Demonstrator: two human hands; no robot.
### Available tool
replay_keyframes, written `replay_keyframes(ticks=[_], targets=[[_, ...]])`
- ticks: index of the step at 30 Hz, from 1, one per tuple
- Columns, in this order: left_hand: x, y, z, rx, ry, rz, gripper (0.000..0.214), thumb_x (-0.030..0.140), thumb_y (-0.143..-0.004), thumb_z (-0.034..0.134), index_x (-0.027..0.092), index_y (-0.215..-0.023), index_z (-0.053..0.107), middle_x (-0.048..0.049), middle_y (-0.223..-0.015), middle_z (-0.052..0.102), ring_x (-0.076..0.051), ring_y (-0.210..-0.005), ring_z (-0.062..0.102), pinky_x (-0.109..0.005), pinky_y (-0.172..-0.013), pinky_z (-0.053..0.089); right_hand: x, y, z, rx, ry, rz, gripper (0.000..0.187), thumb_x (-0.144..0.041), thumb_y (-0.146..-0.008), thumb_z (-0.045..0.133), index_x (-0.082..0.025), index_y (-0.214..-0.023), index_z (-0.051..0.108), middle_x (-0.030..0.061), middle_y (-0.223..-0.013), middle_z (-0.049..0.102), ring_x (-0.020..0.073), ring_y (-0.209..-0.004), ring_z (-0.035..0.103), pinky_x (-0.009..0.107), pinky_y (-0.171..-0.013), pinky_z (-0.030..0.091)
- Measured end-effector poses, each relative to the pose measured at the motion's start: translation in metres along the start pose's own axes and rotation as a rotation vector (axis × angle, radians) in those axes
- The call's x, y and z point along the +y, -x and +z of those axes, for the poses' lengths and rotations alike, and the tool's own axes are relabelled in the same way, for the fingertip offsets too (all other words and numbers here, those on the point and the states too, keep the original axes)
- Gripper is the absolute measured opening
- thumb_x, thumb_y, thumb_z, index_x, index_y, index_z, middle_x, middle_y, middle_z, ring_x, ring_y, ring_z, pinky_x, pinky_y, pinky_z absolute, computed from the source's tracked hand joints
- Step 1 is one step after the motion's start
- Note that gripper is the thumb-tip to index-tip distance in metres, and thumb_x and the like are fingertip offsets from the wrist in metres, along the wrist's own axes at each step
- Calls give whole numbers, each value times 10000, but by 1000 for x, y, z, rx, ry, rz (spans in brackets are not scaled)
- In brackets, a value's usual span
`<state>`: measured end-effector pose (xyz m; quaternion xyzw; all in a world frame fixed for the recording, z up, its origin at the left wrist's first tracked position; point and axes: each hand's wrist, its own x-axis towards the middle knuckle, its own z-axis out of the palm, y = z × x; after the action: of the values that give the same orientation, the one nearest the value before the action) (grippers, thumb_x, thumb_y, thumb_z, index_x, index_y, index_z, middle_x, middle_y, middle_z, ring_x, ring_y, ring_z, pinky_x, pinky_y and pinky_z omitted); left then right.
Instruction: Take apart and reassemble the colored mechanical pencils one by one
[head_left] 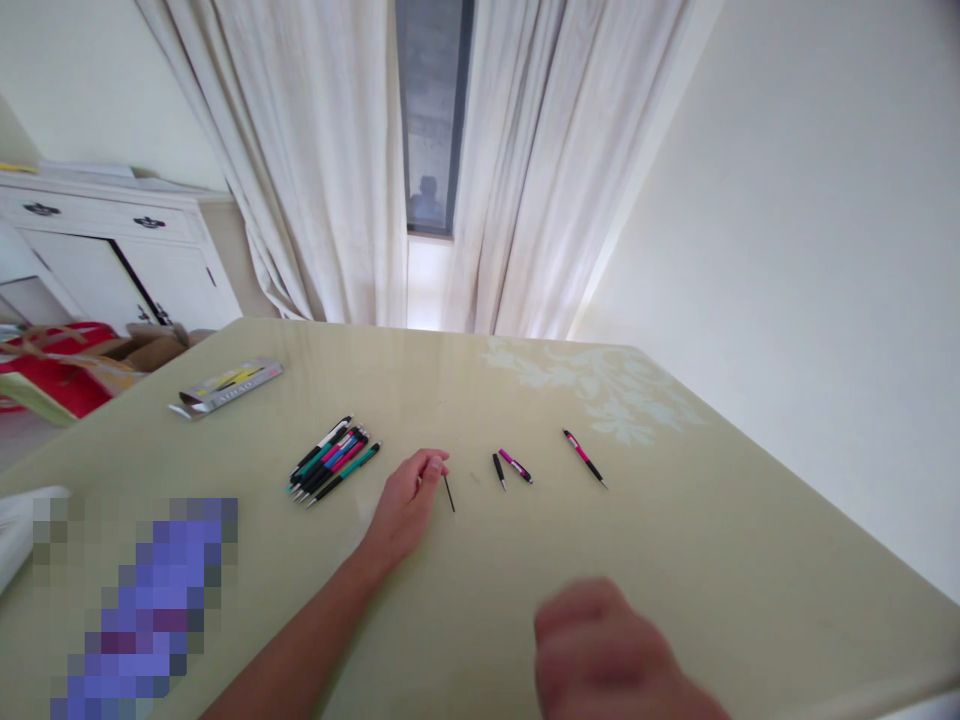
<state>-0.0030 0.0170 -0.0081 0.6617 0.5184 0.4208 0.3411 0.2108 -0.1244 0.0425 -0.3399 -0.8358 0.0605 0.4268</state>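
Note:
My left hand (409, 500) is over the middle of the table, thumb and fingers pinched together around the upper end of a thin dark pen refill (450, 494). Closer to the camera, my right hand (604, 650) is blurred, with its fingers curled in; whatever it may hold is hidden. To the right of the left hand lie two pen parts side by side: a black lower barrel (499, 472) and a pink-and-black upper barrel (516, 466). A whole pink-and-black pen (585, 459) rests farther right. Left of the hand is a pile of several colored pens (334, 462).
An opened pen box (231, 387) lies at the table's far left. A pixelated blue-purple object (154, 610) and a white item (26, 525) are near the left edge. Beyond the table (720, 560) stand a white cabinet (112, 240), a red bag (64, 375) and curtains (315, 160).

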Motion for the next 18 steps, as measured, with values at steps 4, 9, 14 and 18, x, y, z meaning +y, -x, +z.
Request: replay_keyframes(ticks=[4,9,14,18], targets=[[-6,1,2,3,-96,63,313,366,-1010,446,201,-1120,689,-78,-1014,735,-237,-863,652,-374,-802,515,54,-66,21,88,81,153,307,-353,-1079,425,-230,-864,608,25,-705,591,179,-618,580,325,-582,466],[-11,6,5,-122,-286,292,316,150,-967,477,236,-1076,760,-91,-1098,712,-267,-1031,611,-440,-962,489,111,-65,51,-49,377,436,171,-341,-1015,554,-214,-1021,667,79,-970,662,233,-867,644,352,-767,493],[-9,6,2,-221,-473,281,231,200,-995,534,199,-993,765,-84,-983,698,-264,-965,602,-417,-903,493,125,-48,62,-148,413,446,184,-363,-944,691,-217,-1055,702,88,-1032,651,265,-982,621,402,-883,483],[-12,4,-1,-256,-639,337,200,196,-997,547,198,-912,728,-70,-947,689,-267,-930,593,-414,-868,460,125,-54,70,-211,398,447,106,-306,-949,694,-207,-979,712,77,-1023,648,248,-976,615,394,-878,470]])
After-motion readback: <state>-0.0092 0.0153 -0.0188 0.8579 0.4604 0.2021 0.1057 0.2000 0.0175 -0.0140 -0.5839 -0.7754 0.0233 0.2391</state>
